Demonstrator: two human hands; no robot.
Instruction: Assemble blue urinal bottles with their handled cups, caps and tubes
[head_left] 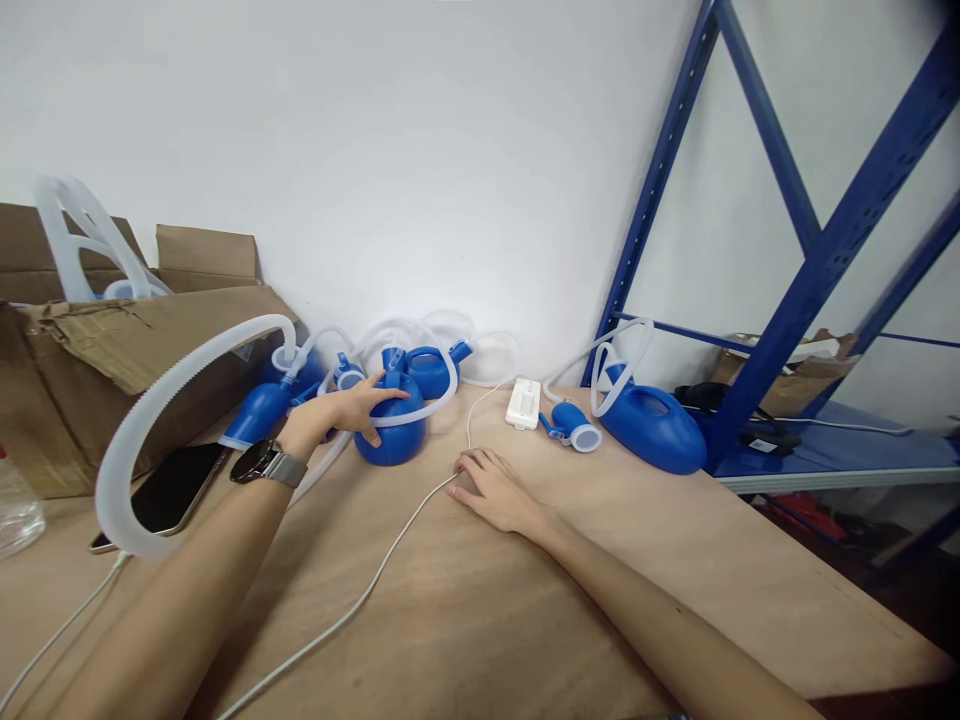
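My left hand, wearing a wristwatch, reaches across to a round blue plastic urinal bottle. Its fingers and thumb are spread round the bottle's upper side in a grip. A clear flexible tube loops around that bottle and over my left forearm. Palm down, my right hand lies on the table with its fingers loosely extended, holding nothing. A thin white cable runs under its fingertips. Behind the gripped bottle lies another blue urinal bottle with a handle.
An open cardboard box with tubing stands left, beside a phone and a clear bottle. A white power strip, a blue funnel-like piece and a larger blue bottle are right, before a blue metal rack.
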